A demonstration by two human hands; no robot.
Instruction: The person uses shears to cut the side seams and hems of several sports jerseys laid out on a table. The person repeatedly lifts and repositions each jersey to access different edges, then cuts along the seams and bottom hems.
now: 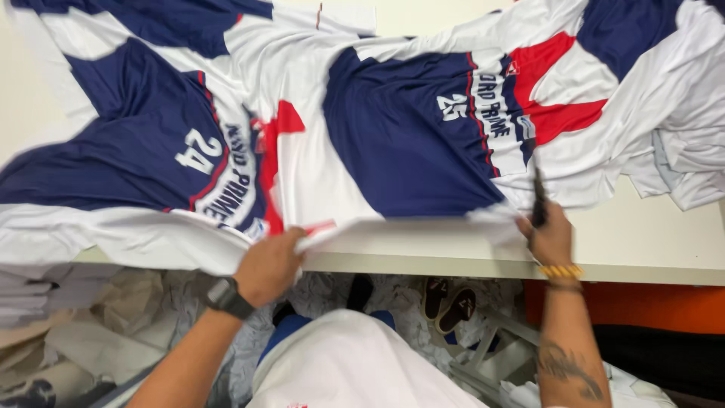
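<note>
A printed fabric sheet (pixel 393 143) in navy, white and red, patterned like sports jerseys, lies spread over a pale table (pixel 649 242). My left hand (pixel 268 264), with a black watch on the wrist, grips the sheet's near edge at the table front. My right hand (pixel 550 234), wearing a yellow bead bracelet, holds a dark narrow tool (pixel 538 198) against the fabric's lower edge beside the right navy panel. The tool is blurred and I cannot tell what kind it is.
More white fabric is bunched at the table's right end (pixel 687 151). Under the table lie crumpled paper scraps (pixel 136 310), dark sandals (pixel 449 298) and an orange surface (pixel 649 306). My white-clothed lap (pixel 347 363) is below.
</note>
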